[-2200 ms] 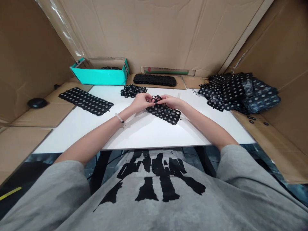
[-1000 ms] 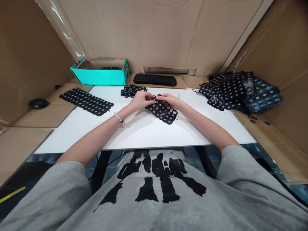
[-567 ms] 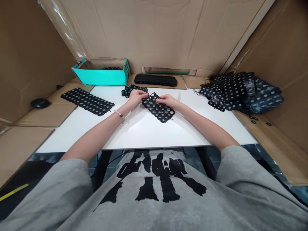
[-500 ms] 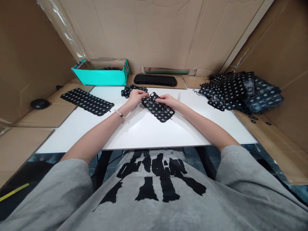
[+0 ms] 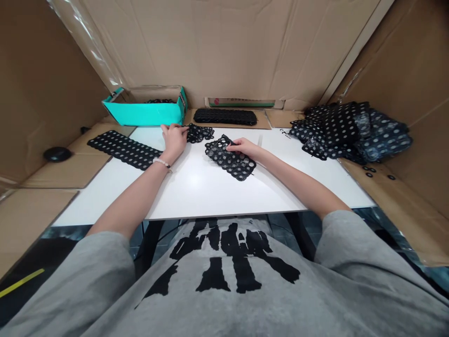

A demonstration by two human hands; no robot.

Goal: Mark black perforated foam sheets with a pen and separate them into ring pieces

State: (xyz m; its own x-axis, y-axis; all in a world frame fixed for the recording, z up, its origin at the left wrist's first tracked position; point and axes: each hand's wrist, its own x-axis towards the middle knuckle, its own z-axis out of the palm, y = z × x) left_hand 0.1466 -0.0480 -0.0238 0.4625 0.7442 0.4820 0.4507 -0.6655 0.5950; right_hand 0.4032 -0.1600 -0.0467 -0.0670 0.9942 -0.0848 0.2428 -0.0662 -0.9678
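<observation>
A small black rubbery-looking sheet full of round holes (image 5: 231, 160) lies tilted above the middle of the white table. My right hand (image 5: 245, 146) pinches its upper edge between thumb and fingers. At the left end of a heap of small black rings (image 5: 200, 133) is my left hand (image 5: 175, 140), with its fingers curled and thumb and forefinger close together. Whatever these fingertips hold, if anything, is too small to make out. Left of that wrist rests a longer black holed sheet (image 5: 122, 149), partly hidden by the wrist.
A turquoise box (image 5: 145, 113) with black pieces inside stands at the back left. Behind the table lies a stack of black strips (image 5: 225, 116). Holed sheets (image 5: 336, 128) are piled at the right, near several loose rings (image 5: 369, 174). A black computer mouse (image 5: 57, 154) sits far left.
My left hand has left the edge of the small sheet and moved left to the ring heap. My right hand still grips the sheet in nearly the same place.
</observation>
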